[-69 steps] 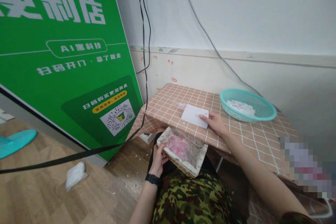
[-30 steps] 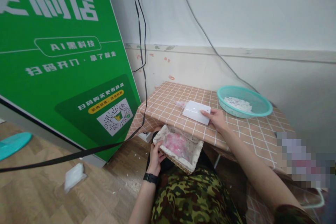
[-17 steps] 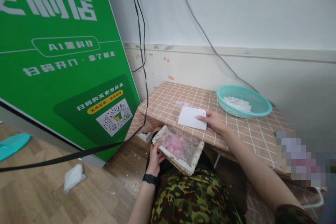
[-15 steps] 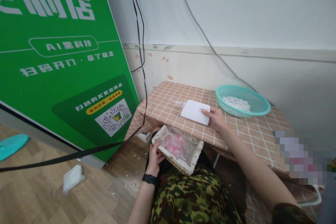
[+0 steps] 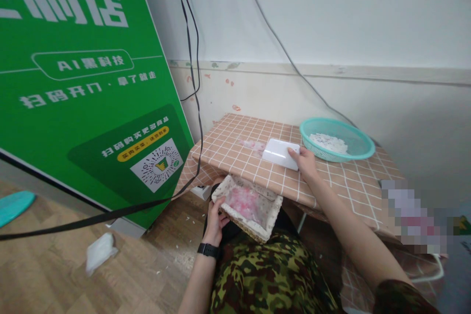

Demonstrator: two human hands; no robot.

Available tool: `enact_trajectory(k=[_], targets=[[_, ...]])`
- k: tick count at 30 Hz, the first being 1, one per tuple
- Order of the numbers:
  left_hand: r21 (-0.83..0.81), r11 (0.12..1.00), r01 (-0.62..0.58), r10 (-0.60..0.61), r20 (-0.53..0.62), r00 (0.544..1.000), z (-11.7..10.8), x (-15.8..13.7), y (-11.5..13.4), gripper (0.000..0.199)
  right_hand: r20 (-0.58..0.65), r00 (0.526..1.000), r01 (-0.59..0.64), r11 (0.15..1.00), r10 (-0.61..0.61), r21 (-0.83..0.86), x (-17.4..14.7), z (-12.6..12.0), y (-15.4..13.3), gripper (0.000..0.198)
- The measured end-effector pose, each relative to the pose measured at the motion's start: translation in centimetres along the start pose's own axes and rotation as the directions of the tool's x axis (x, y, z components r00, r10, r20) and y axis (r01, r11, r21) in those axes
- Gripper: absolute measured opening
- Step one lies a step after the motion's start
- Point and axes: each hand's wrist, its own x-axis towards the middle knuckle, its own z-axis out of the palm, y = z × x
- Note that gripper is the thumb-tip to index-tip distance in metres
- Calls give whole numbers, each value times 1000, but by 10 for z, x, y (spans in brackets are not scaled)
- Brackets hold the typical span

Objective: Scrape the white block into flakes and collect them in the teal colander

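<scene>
My left hand [image 5: 216, 218] grips the left side of a cloth-lined woven basket [image 5: 271, 212], which is tilted just below the table's front edge. Pink and white pieces [image 5: 243, 201] lie inside it on what looks like clear plastic. In my right hand [image 5: 306, 161] is a flat white scraper [image 5: 278, 153], pinched at its right end and held low over the table. Whether it touches the cloth, I cannot tell. Small pink and white bits [image 5: 252, 145] are scattered on the tablecloth by its left edge.
A turquoise plastic colander [image 5: 362, 149] with white pieces stands on the checked tablecloth [image 5: 353, 181] at the right. A black strap [image 5: 121, 212] hangs across the left, before a green cabinet [image 5: 91, 157]. A white plastic bag [image 5: 100, 253] lies on the floor.
The scraper has shifted to the right across the table, showing more of the pink and white bits at its left. The basket remains in my left hand.
</scene>
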Motion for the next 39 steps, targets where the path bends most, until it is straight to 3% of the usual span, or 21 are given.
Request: enact_trajectory(k=[9,13,18,23,29,34,39], targets=[[-19,1000,1,0,10,1000,2,-2,2,46,137,988,63,998,-64,9,-7,8,-14,47],[-17,1000,-3,3,23,1000,0,0,0,47,133,991,1,999,-6,43,-9,9,-15,49],[-2,1000,-17,17,32,999,-1,0,-1,48,143,989,10,998,-18,63,-10,8,-13,48],[1,1000,-19,19,35,999,0,0,0,50,69,997,-48,997,44,60,-8,5,-10,49],[-4,1000,-20,20,45,999,-1,0,0,49,253,963,-109,993,93,49,-11,5,-9,48],[-27,999,-30,30,2,1000,1,-1,0,48,264,962,-93,994,75,58,-14,6,-13,47],[-51,997,-52,50,-40,998,3,-3,1,49,358,930,-96,995,80,26,-21,7,-25,45]])
